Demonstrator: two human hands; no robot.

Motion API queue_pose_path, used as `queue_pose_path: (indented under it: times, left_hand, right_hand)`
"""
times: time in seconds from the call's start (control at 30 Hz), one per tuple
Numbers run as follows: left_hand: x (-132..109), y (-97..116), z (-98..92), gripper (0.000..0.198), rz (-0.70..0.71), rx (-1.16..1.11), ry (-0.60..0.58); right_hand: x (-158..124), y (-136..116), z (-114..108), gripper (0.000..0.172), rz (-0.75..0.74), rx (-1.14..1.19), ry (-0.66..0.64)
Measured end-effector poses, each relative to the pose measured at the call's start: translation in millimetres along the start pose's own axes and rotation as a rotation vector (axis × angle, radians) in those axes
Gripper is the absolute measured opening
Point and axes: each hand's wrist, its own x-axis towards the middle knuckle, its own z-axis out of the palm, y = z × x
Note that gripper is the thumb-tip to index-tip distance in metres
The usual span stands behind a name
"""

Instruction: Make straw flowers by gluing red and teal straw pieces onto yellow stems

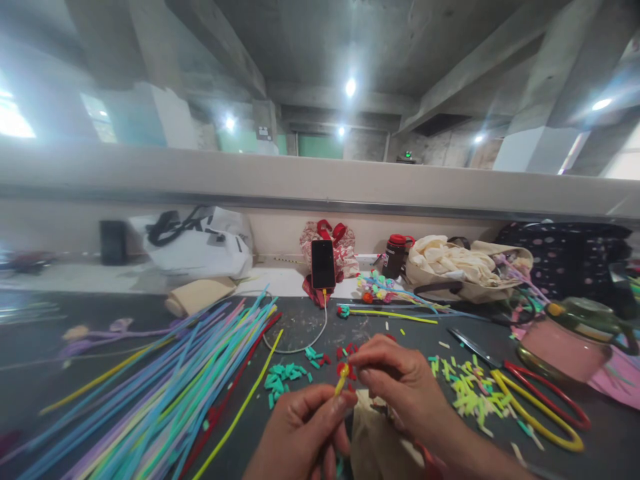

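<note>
Near the table's front edge, my left hand (313, 420) is closed in a pinch on a short yellow pipe cleaner (342, 385) that points upward, its tip curled into a small loop. My right hand (395, 377) is closed beside it, thumb and fingertips at the loop; its exact grip on the loop is hard to make out. Some red shows right behind the loop. Cut teal pieces (283, 380) lie left of the hands, with small red pieces (347, 351) just beyond them. Beneath my right hand is beige fabric (383, 440).
Long coloured pipe cleaners (185, 380) fan out at left. At right lie yellow-green cut pieces (470, 387) and scissors (530, 393) with red and yellow handles, near a pink-and-green jug (570, 343). A phone (323, 264) on a cable, a dark bottle (395, 257) and bags stand behind.
</note>
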Motion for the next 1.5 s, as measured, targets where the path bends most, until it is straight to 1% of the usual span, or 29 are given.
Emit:
queue_pose_path:
  times: [0.17,0.27,0.33,0.4,0.47,0.53,0.63,0.73,0.8,0.87,0.97,1.1,1.27,1.33,1.4,1.5]
  left_hand:
    - [1,-2,-1.5,0.036,-0.005,-0.029,-0.007]
    - [0,1,-3.1,0.03,0.007,-0.086,0.061]
    - [-2,5,-4.3,0.026,0.032,-0.142,0.136]
    - [-4,10,-5.5,0.024,0.042,-0.21,0.204]
    - [-5,13,-7.1,0.024,0.023,-0.29,0.231]
    - [-5,14,-9.0,0.025,-0.017,-0.363,0.214]
    - [-6,13,-11.2,0.026,-0.058,-0.418,0.152]
    - [-7,12,-11.6,0.026,-0.043,-0.418,0.098]
    - [-7,11,-11.3,0.026,-0.018,-0.42,0.09]
    - [-7,12,-11.4,0.026,0.01,-0.436,0.098]
    - [-4,12,-13.5,0.027,0.022,-0.454,0.105]
    - [1,7,-17.6,0.028,0.004,-0.451,0.069]
    - [3,2,-18.6,0.026,0.022,-0.407,0.048]
    - [3,2,-18.3,0.026,0.033,-0.393,0.011]
    - [3,3,-18.3,0.025,0.039,-0.402,-0.03]
    - [5,4,-18.8,0.022,0.031,-0.42,-0.04]
  right_hand:
    - [0,1,0,0.016,0.041,0.022,0.026]
    - [-2,6,-1,0.013,0.093,0.08,0.075]
    - [-5,10,-1,0.01,0.18,0.114,0.082]
    - [-9,12,1,0.011,0.298,0.13,0.056]
    - [-12,12,4,0.014,0.379,0.129,0.013]
    - [-16,13,8,0.019,0.384,0.121,-0.029]
    - [-20,19,15,0.025,0.365,0.122,-0.092]
    - [-25,29,22,0.033,0.393,0.142,-0.103]
    - [-27,32,27,0.037,0.417,0.198,-0.093]
    - [-27,32,33,0.038,0.448,0.276,-0.135]
    - [-25,29,41,0.037,0.511,0.385,-0.214]
    - [-25,30,48,0.036,0.548,0.482,-0.217]
    - [-28,25,48,0.021,0.587,0.414,-0.259]
    - [-27,20,49,0.017,0.576,0.416,-0.272]
    - [-25,14,48,0.013,0.598,0.404,-0.284]
    - [-22,6,47,0.01,0.64,0.346,-0.308]
